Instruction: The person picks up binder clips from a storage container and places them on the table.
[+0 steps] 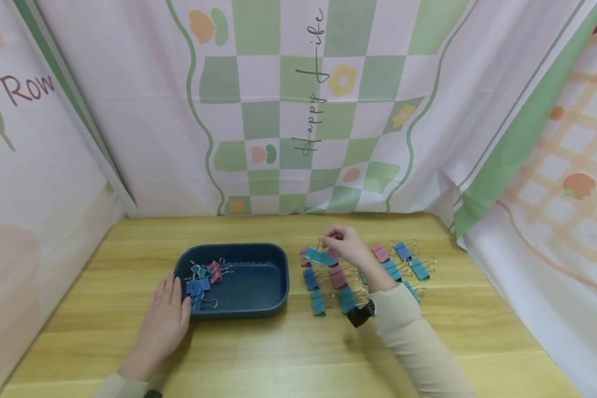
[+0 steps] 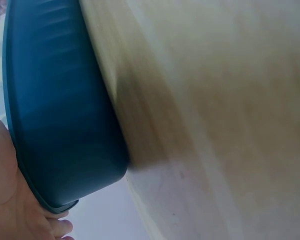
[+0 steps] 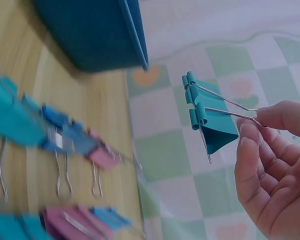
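Between thumb and fingers, my right hand (image 1: 347,243) pinches a teal binder clip (image 3: 210,112) by its wire handle. In the head view that clip hangs over the back left of the clips laid on the table. My left hand (image 1: 165,315) rests against the left end of a dark blue tray (image 1: 249,315), its fingers at the rim. Inside the tray, at its left side, lie blue binder clips (image 1: 198,286), a pink binder clip (image 1: 215,271) and a teal one. The left wrist view shows the tray's outer wall (image 2: 65,110) beside that hand.
Several blue, pink and teal binder clips lie in rough rows right of the tray, including a teal clip (image 1: 317,303) at front left and a blue clip (image 1: 402,251) at back right. A printed curtain (image 1: 303,121) hangs behind the wooden table (image 1: 258,354).
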Motion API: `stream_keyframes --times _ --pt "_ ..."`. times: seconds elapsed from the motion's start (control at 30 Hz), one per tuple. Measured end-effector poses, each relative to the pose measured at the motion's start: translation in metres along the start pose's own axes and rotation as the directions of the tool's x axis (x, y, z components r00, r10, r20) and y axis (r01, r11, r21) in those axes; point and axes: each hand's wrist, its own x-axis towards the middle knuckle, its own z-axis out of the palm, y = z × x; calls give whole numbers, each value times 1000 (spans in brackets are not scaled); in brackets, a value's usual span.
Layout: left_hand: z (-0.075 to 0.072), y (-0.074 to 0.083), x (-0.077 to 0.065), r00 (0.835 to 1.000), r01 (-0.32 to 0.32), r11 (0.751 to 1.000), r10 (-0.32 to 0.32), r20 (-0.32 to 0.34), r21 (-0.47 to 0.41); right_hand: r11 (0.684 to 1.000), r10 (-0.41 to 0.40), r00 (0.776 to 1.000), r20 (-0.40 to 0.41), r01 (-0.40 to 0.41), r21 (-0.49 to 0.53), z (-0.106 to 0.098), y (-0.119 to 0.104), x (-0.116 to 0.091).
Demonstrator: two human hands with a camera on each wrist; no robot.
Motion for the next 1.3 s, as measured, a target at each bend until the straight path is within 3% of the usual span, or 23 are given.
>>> stream_keyframes --times 0.33,0.6,1.03,1.17,1.3 --pt "2 -1 0 1000 4 1000 -4 1 -7 996 78 992 -95 -82 -43 -49 14 -17" --pt "0 -2 0 1000 1 1000 -1 4 -6 994 102 977 -187 -94 53 -80 33 -35" --pt "1 -3 0 1000 0 1000 0 2 -4 987 154 930 -334 -131 89 -117 66 -69" --pt "2 -3 0 1000 -1 1000 1 6 -4 984 166 918 -360 -129 125 -130 77 -78" --pt "2 -4 1 1000 -2 1000 2 7 -8 984 177 912 -369 -151 99 -142 87 -87"
